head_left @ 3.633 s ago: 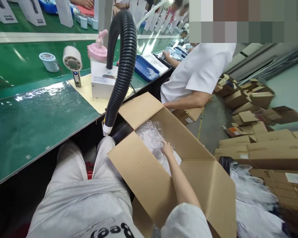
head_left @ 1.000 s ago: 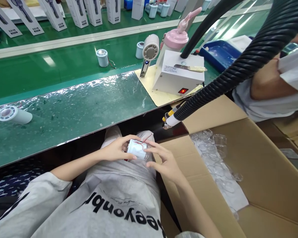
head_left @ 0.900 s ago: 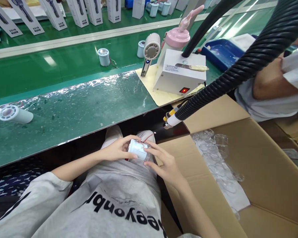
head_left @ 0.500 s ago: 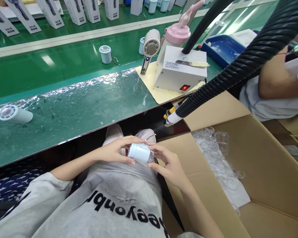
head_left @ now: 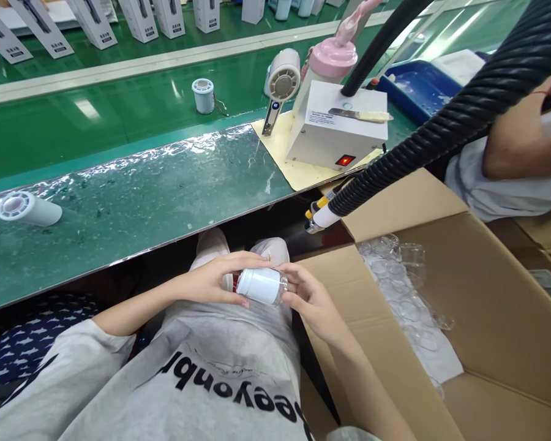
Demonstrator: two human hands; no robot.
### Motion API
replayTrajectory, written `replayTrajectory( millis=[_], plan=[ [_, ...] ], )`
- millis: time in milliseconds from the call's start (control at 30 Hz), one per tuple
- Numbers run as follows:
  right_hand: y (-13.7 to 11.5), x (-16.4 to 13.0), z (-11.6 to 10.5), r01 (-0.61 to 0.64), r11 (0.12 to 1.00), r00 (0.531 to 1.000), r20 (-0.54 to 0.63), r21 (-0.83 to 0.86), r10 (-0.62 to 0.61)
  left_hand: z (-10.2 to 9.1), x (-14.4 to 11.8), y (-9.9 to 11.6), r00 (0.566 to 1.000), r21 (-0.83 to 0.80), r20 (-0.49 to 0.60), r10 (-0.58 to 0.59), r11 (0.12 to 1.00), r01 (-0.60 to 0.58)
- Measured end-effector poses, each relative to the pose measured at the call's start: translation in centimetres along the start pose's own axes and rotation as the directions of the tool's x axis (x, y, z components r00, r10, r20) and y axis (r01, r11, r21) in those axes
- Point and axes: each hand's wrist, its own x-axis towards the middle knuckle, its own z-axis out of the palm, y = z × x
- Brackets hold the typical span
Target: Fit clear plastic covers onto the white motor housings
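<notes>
Over my lap, both hands hold a small white cylinder [head_left: 259,285] lying on its side. My left hand [head_left: 215,278] grips its left end, fingers curled over the top. My right hand [head_left: 308,298] presses a clear plastic cap against its right end. An open cardboard box [head_left: 482,294] to my right holds several clear plastic caps [head_left: 404,288] on white sheet. Another white cylinder [head_left: 25,209] lies on the glossy green table at the left.
A black corrugated hose [head_left: 422,141] hangs across the box with a yellow-and-white nozzle [head_left: 319,217]. A white machine box [head_left: 337,128] with a red switch, a handheld fan [head_left: 281,86] and a pink-lidded container [head_left: 333,58] stand on the table. A co-worker's arm [head_left: 514,141] is at right.
My right hand came out of the cardboard box and joined my left hand on the white cylinder over my lap. The cylinder's red wires no longer show, and the clear cap sits against its end.
</notes>
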Motion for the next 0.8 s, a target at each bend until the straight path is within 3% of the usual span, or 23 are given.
replayTrajectory(
  millis=[233, 500, 667, 800],
  plan=[
    [0.1, 0.5, 0.6, -0.148, 0.969, 0.988, 0.000, 0.198, 0.152, 0.1, -0.2, -0.1, 1.000, 0.023, -0.008, 0.015, 1.000, -0.015],
    [0.8, 1.0, 1.2, -0.244, 0.927, 0.969, 0.024, 0.285, 0.247, 0.0, 0.0, -0.3, 0.997, 0.051, -0.001, 0.071, 0.996, -0.071],
    [0.6, 1.3, 1.5, -0.309, 0.893, 0.951, 0.091, 0.327, 0.296, 0.1, 0.1, -0.7, 0.995, 0.056, -0.009, 0.104, 0.993, -0.103],
    [0.7, 1.4, 1.5, -0.411, 0.842, 0.911, 0.187, 0.349, 0.367, 0.1, 0.2, -0.8, 0.992, 0.053, -0.015, 0.127, 0.991, -0.126]
  ],
)
